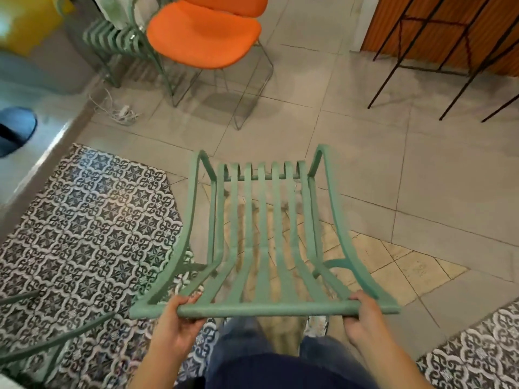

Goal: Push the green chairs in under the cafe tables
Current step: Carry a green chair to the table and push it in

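A green slatted metal chair [262, 220] stands right in front of me, its seat pointing away and its back's top rail nearest to me. My left hand [177, 318] grips the left end of that top rail, fingers curled over it. My right hand [365, 315] grips the rail's right end the same way. A second green slatted chair [118, 40] stands at the far left, beside a grey table edge [42, 74]. No table is directly ahead of the held chair.
Two orange chairs [205, 32] on wire legs stand ahead. Thin black metal legs [421, 60] rise at the right by a wooden wall. White cables [120, 112] lie on the floor. Green chair legs [56, 341] show at the lower left over patterned tiles. A person's blue knee [16, 127] is at the left.
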The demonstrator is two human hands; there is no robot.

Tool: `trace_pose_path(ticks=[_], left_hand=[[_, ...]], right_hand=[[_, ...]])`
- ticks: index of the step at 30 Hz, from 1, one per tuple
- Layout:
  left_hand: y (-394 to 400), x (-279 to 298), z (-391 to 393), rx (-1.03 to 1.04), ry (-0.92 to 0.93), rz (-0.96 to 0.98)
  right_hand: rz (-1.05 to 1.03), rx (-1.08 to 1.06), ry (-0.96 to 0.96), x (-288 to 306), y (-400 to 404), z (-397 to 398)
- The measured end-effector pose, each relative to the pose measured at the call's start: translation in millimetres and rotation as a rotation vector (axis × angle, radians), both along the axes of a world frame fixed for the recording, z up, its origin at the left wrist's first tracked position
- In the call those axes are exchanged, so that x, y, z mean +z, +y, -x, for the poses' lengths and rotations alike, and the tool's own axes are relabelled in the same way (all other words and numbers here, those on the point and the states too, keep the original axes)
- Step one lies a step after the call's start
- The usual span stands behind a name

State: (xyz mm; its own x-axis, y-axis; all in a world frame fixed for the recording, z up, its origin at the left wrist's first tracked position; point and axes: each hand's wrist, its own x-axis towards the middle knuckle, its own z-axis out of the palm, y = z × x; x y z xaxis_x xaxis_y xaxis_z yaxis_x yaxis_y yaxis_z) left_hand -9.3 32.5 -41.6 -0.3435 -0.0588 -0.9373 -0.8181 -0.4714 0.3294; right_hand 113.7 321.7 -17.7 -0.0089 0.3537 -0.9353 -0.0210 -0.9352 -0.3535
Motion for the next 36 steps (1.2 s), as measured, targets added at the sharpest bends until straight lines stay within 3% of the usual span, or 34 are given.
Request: trace_pose_path(ticks=[15, 26, 36], left_hand=[[121.8, -2.1, -25.5, 0.360, 0.068, -0.043], [221.7, 5.9, -16.4, 0.609, 0.083, 0.005], [325.7, -2.9, 4.1, 0.956, 0.079, 0.003]], right_hand=[[-0.106, 0.303, -0.027, -29.1, 145.8, 64.8], [-0.071, 0.595, -0.034, -35.7, 240.9, 166.9], [-0.106, 0.921, 0.016, -40.7, 312.2, 283.0]])
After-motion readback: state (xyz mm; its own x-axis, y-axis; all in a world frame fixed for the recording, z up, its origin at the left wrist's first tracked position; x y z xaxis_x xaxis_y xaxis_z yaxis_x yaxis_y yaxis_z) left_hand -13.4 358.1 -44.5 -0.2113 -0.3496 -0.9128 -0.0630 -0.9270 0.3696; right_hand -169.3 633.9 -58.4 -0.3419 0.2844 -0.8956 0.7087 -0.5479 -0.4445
